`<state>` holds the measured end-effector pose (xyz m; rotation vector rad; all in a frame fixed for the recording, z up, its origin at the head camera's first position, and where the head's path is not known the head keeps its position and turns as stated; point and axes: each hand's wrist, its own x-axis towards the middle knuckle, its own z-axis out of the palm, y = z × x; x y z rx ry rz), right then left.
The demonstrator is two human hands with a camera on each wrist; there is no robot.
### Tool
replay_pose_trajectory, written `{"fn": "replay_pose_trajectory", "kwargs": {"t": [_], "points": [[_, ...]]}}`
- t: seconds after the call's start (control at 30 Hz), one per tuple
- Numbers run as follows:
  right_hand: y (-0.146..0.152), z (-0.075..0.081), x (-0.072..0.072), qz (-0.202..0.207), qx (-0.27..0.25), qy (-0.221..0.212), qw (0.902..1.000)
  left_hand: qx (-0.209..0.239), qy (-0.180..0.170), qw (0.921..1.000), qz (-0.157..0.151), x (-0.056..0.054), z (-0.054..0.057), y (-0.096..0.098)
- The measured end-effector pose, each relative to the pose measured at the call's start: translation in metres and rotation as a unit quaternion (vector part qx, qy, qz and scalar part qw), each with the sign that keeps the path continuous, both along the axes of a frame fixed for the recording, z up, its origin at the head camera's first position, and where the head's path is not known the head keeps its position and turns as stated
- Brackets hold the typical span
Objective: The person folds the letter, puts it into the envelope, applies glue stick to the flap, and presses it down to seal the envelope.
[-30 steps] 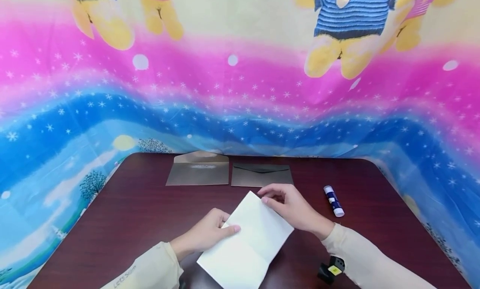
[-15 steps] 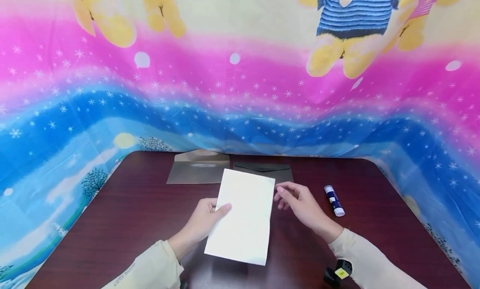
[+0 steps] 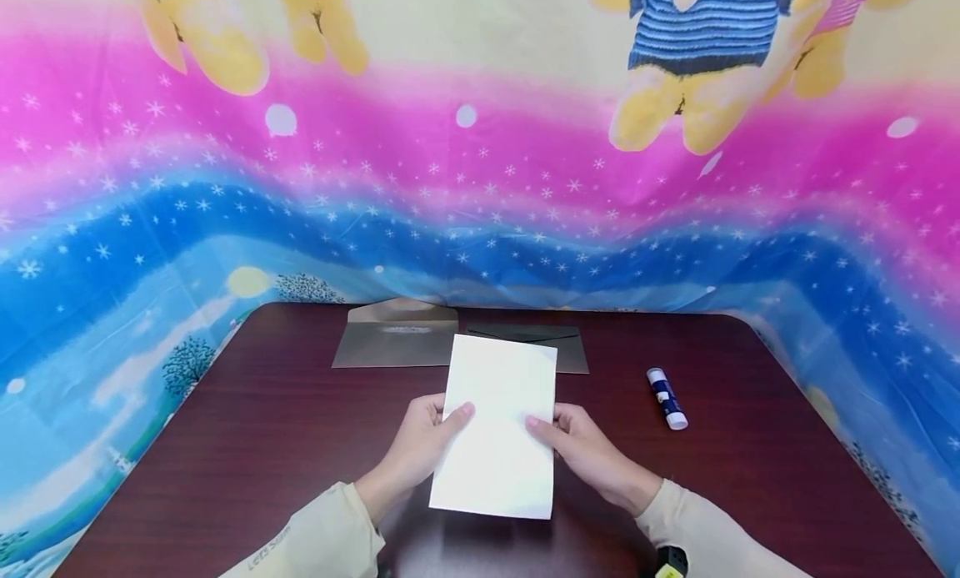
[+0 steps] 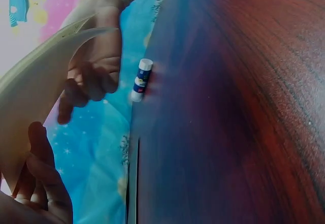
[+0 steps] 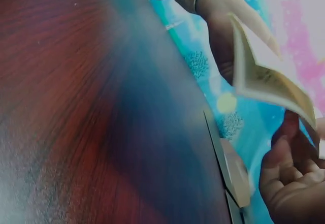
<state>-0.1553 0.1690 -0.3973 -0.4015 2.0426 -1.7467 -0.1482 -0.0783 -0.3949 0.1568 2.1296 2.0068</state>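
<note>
A folded sheet of white paper [image 3: 498, 469] is held up over the table, its blank side showing in the head view. My left hand [image 3: 416, 440] grips its left edge, thumb on top and fingers behind. On the opposite edge my right hand [image 3: 596, 457] pinches it the same way. In the left wrist view the paper [image 4: 30, 92] bends in layers between both hands. From the right wrist, the paper [image 5: 269, 84] parts at its edge, with faint marks on an inner face.
At the table's far edge lies a brownish-grey envelope [image 3: 397, 350] with its flap raised. Beside it, a second envelope [image 3: 572, 357] with its flap down is partly hidden by the paper. A blue and white glue stick [image 3: 667, 399] lies to the right. Patterned cloth [image 3: 465, 186] hangs behind.
The paper, tilted and bent at a crease before, has been turned nearly upright and flattened. My right hand left its top corner, then took hold of its right edge. My left hand kept its grip.
</note>
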Motion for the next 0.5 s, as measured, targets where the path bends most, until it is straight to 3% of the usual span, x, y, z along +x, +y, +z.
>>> {"fn": "replay_pose_trajectory", "kwargs": {"t": [0.2, 0.33, 0.5], "points": [[0.005, 0.001, 0.004, -0.014, -0.020, 0.001, 0.9997, -0.014, 0.019, 0.9996, -0.018, 0.002, 0.000, 0.006], [0.014, -0.002, 0.004, -0.019, -0.037, -0.014, 0.9990, 0.004, 0.005, 0.9991, -0.042, 0.001, -0.001, 0.006], [0.023, -0.006, 0.001, 0.010, -0.078, -0.045, 0.9959, 0.014, -0.013, 0.9980, -0.060, -0.001, -0.003, 0.002]]}}
